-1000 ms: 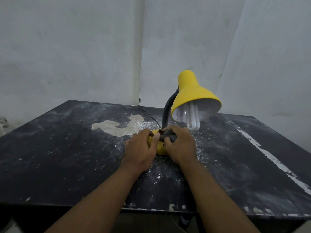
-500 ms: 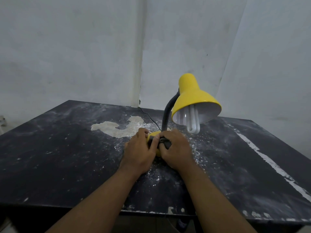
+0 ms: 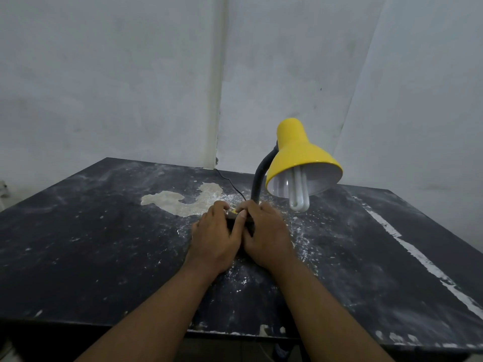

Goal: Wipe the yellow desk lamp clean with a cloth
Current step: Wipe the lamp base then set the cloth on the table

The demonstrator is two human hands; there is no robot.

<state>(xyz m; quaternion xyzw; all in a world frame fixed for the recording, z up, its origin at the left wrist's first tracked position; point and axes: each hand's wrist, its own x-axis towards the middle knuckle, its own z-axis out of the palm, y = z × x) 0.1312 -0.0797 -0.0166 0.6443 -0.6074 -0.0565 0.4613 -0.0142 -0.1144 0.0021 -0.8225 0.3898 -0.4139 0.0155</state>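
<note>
- My left hand (image 3: 213, 239) and left forearm (image 3: 162, 314), lower left of the frame, are bare.
- My right hand (image 3: 269, 236) and right forearm (image 3: 318, 309), lower right, are bare as well.

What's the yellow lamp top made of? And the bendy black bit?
The yellow shade looks like glossy painted metal, maybe plastic: a highlight shows near its rim. The black neck looks like matte flexible tubing, perhaps rubber-coated: it bends in a smooth curve.

Left hand (image 3: 213, 237) curled on lamp base (image 3: 233, 211), right hand (image 3: 266, 235) clutching cloth (image 3: 251, 226)
</note>
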